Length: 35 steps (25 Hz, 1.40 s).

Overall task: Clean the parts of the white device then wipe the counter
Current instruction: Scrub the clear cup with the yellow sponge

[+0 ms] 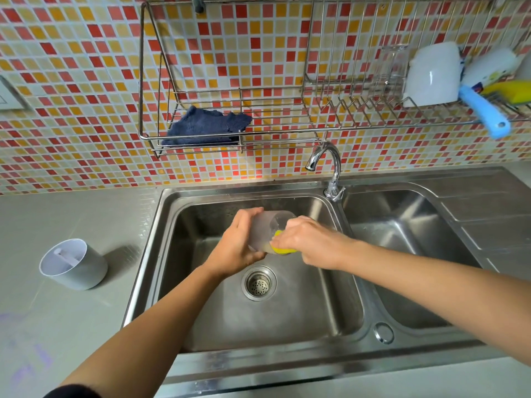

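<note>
While the left hand [235, 242] is wrapped round a clear cup [267, 228] at the middle of the frame, fingers curled over its side, the right hand [310, 242] grips a yellow sponge [280, 248] and presses it against the cup's lower edge. Both are held above the left basin of the sink [161, 225], over the drain [258, 282].

The likeliest slip is the cup itself. Wet, soapy plastic is slick, and a hard push from the sponge could twist it out of the left hand so that it drops into the steel basin. No water shows at the tap [330, 165], so soap may stay on the cup until it is rinsed.

At the left of the frame the other part, a white pot [73, 264], stands on the grey surface [86, 214], well apart from the sink; I judge it is not yet washed.

A dark blue cloth [205, 126] lies in the wire rack [143, 81] at upper centre, handy for wiping later. Reaching it means lifting a hand past the tap. At upper right the rack holds a glass [390, 70], a white mug [434, 73] and a blue-handled brush [485, 113] that sticks out over the edge.
</note>
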Each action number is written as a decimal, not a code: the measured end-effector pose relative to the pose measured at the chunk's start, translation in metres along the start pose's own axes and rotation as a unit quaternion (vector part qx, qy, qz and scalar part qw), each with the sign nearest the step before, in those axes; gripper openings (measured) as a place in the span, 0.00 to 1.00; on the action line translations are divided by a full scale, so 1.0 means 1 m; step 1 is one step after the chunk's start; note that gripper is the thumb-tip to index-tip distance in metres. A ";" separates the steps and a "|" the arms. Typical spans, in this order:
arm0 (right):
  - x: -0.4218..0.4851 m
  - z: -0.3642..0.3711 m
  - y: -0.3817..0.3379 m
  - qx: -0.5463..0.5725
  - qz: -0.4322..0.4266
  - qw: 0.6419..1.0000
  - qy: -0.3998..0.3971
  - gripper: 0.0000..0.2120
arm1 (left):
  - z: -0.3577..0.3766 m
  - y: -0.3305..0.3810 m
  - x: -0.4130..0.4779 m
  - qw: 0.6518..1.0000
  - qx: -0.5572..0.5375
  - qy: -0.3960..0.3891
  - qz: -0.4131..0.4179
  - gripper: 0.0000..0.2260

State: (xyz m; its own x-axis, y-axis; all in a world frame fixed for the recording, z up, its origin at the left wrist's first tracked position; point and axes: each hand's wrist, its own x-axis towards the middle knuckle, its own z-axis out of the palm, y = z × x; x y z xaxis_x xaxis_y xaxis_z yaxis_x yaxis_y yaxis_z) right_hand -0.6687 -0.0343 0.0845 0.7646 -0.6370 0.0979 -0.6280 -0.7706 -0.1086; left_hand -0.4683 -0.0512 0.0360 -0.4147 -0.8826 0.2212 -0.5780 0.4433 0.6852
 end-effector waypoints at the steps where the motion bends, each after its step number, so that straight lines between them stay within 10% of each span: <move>1: -0.001 -0.001 -0.001 0.066 0.024 0.997 -0.013 0.28 | 0.000 -0.001 -0.002 1.000 0.000 0.019 -0.003 0.38; 10: 0.000 -0.007 -0.015 0.132 0.102 0.986 -0.006 0.21 | 0.008 0.002 0.001 0.994 0.037 0.103 0.019 0.40; 14: -0.003 -0.001 -0.006 -0.028 0.043 0.998 0.027 0.14 | 0.021 0.006 0.001 0.993 0.023 0.112 0.030 0.39; 23: -0.008 -0.018 0.026 -0.289 -0.140 0.945 0.064 0.15 | -0.011 0.012 0.010 0.992 -0.064 -0.101 0.025 0.48; 27: -0.005 -0.017 0.018 -0.211 -0.089 0.968 0.098 0.17 | -0.002 0.013 0.009 0.998 -0.042 -0.025 0.033 0.39; 31: -0.011 -0.013 0.003 0.103 0.037 0.994 0.027 0.27 | -0.003 0.005 0.004 1.000 -0.016 0.022 0.003 0.38; 35: -0.011 -0.016 0.003 -0.031 0.020 0.999 0.021 0.26 | 0.003 0.009 0.004 0.999 0.000 0.025 0.020 0.38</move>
State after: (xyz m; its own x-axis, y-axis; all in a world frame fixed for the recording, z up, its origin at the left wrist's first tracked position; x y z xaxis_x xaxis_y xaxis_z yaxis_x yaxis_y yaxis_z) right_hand -0.6812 -0.0304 0.0993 0.7322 -0.6673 0.1361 -0.6673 -0.7429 -0.0526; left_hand -0.4777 -0.0500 0.0408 -0.4030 -0.8704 0.2829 -0.5616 0.4792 0.6745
